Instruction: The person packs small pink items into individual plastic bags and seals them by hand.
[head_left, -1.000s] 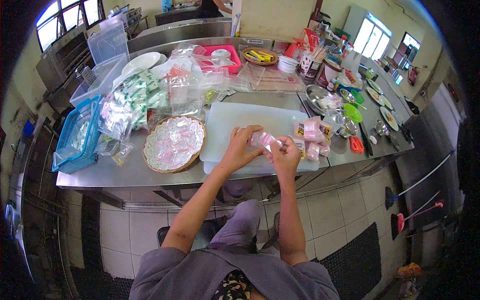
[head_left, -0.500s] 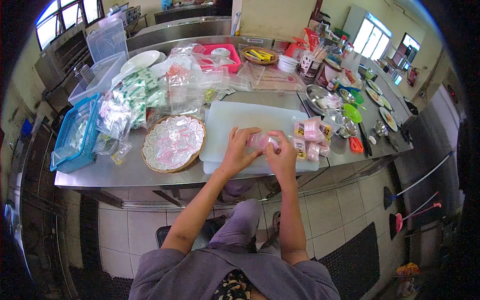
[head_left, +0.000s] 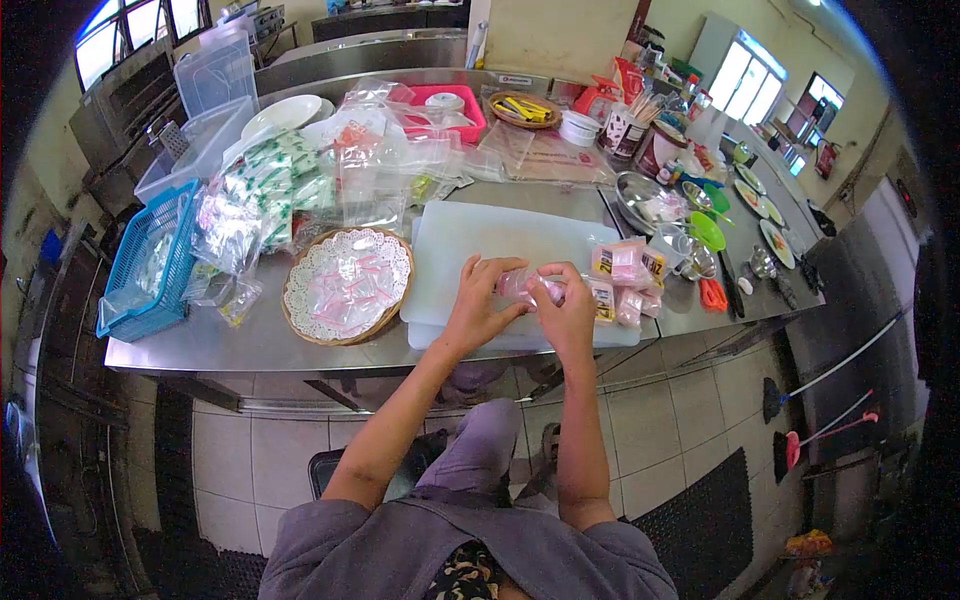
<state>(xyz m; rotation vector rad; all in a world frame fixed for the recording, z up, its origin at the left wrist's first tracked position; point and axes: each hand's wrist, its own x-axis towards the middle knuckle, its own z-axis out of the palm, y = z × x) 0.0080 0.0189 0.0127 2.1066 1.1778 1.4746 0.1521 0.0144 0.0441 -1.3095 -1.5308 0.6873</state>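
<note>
Over the white cutting board (head_left: 450,235), both hands hold a small clear plastic bag (head_left: 513,284) with a pink tint. My left hand (head_left: 482,300) has its fingers closed round the bag's left end, thumb below. At the other end my right hand (head_left: 566,310) pinches a gathered, whitish-pink part of the bag. What lies inside is too small to make out. Just right of my right hand, several packs with pink contents and yellow-black labels (head_left: 628,264) are heaped on the board's edge. Left of the board, a round basket (head_left: 407,285) lined with a lace doily holds flat, pink-edged clear bags (head_left: 355,293).
A blue plastic basket (head_left: 150,265) stands at the table's left end, beside piled plastic packaging (head_left: 270,185). A pink tray (head_left: 465,103) sits at the back. On the right are a steel bowl (head_left: 632,195), green bowls (head_left: 706,230), a knife (head_left: 731,285) and orange string-like material (head_left: 713,295).
My fingers have shifted slightly on the plastic bag, and my right fingertips are bunched more closely round its end. Both hands stay over the board; the view has tilted a little.
</note>
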